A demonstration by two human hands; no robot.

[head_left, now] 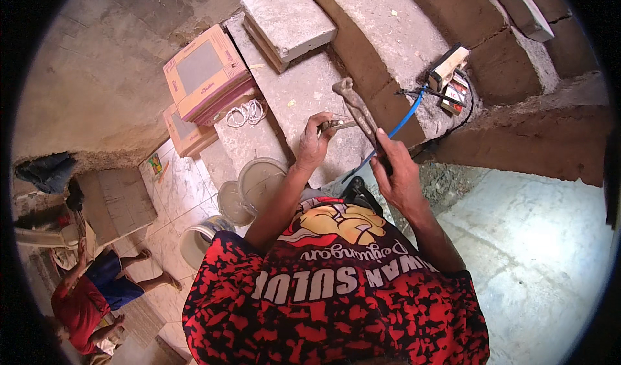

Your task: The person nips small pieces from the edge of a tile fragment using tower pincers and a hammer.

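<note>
My right hand (400,176) is closed round the handle of a hammer (362,111), its head and shaft caked with grey-brown dirt. The hammer slants up and to the left, head end away from me. My left hand (312,146) pinches a short, thin metal piece (334,125) between thumb and fingers, just left of the hammer's shaft. Its exact kind is too small to make out. Both hands are in front of my body, above a dusty concrete step (304,96).
Stacked cardboard boxes (206,74) and a coiled white cord (246,113) lie to the left. Round tubs (262,178) stand near my left forearm. A blue hose (409,114) crosses the step near a boxy device (447,67). Another person (84,307) is at lower left.
</note>
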